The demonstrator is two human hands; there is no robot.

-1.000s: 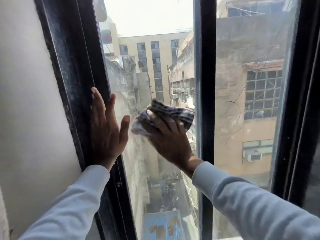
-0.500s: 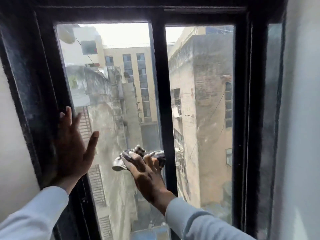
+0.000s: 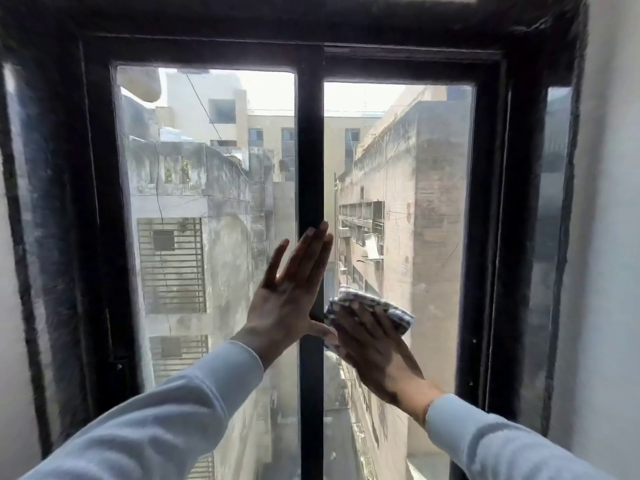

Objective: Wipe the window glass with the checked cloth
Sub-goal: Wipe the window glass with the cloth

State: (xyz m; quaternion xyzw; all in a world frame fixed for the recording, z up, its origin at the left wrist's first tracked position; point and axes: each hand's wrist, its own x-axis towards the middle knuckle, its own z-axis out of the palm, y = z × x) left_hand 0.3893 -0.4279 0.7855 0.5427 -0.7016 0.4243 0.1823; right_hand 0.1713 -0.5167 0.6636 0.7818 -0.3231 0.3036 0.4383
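Observation:
The window has two glass panes, a left pane point(image 3: 207, 209) and a right pane point(image 3: 415, 188), split by a black centre bar point(image 3: 310, 161). My right hand point(image 3: 375, 351) presses the bunched checked cloth point(image 3: 391, 311) flat against the lower left part of the right pane. My left hand point(image 3: 294, 289) lies flat with fingers spread and pointing up, resting on the centre bar and the right edge of the left pane, holding nothing. Both arms wear pale blue sleeves.
A thick dusty black frame point(image 3: 485, 237) surrounds the panes, with white walls point(image 3: 609, 271) on both sides. Through the glass I see grey and beige buildings and a narrow alley far below.
My left hand has left the left frame and come to the centre bar. My right hand has carried the cloth from the left pane across to the right pane. The view has pulled back.

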